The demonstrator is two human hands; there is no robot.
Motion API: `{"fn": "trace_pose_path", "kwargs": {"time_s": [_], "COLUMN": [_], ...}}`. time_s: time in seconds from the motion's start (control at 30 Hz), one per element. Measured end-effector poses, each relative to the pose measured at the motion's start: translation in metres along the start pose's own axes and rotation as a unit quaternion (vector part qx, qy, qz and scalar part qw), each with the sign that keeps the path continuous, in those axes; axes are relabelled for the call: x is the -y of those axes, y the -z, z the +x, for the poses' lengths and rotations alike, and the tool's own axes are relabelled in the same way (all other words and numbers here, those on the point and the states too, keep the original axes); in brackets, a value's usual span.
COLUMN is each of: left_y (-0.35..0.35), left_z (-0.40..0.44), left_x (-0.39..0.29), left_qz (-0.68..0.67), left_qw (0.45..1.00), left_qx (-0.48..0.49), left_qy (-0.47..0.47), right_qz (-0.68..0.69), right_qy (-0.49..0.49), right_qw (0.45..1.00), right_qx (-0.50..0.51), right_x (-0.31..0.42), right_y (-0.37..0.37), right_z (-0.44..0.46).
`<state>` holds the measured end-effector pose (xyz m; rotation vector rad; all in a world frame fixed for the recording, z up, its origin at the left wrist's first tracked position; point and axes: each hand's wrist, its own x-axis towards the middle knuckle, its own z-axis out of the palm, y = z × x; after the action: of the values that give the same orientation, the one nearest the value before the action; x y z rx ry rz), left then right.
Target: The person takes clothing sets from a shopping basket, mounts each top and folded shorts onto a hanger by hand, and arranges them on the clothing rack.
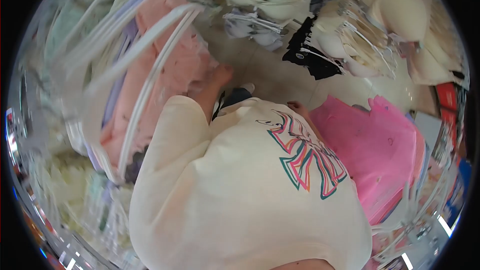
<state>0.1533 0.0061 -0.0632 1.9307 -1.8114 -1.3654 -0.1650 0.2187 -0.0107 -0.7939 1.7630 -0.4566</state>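
My left hand [219,76] is at the edge of a peach garment [172,55], which hangs in a row of clothes on white hangers [155,77]. Its fingers look bunched against the cloth, though the area is blurred. My right hand [297,106] shows only a few fingertips past my white printed T-shirt [240,180]; the rest of it is hidden. Beside that arm hangs a bright pink garment [370,145], at the front of another row. Whether the right hand touches anything cannot be seen.
Several pale bras [400,10] hang on racks at the top right, with a black lace piece [316,52] among them. Lavender and pale garments [117,77] hang behind the peach one. Tiled floor [265,70] shows between the racks.
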Motion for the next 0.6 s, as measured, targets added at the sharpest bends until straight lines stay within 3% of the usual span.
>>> {"fn": "trace_pose_path", "kwargs": {"time_s": [0.13,0.2,0.33,0.43,0.57,0.6], "left_y": [0.014,0.019,0.027,0.011,-0.049,-0.073], "left_z": [-0.084,-0.121,-0.200,-0.260,-0.349,-0.368], "left_x": [-0.009,0.010,0.051,0.096,0.147,0.163], "left_qz": [-0.226,-0.311,-0.425,-0.517,-0.450,-0.462], "left_qw": [0.960,0.922,0.815,0.704,0.695,0.671], "left_qx": [-0.136,-0.213,-0.377,-0.437,-0.460,-0.462], "left_qy": [0.091,0.091,0.115,0.216,0.321,0.350], "right_qz": [-0.030,-0.042,-0.086,-0.121,-0.194,-0.161], "right_qy": [0.030,0.046,0.099,0.166,0.313,0.330], "right_qw": [0.996,0.993,0.982,0.964,0.912,0.907], "right_qx": [0.074,0.097,0.133,0.168,0.180,0.206], "right_x": [0.002,0.011,0.042,0.067,0.127,0.145], "right_y": [0.025,0.030,0.033,0.017,-0.021,-0.035], "right_z": [0.032,0.048,0.080,0.086,0.070,0.060]}}
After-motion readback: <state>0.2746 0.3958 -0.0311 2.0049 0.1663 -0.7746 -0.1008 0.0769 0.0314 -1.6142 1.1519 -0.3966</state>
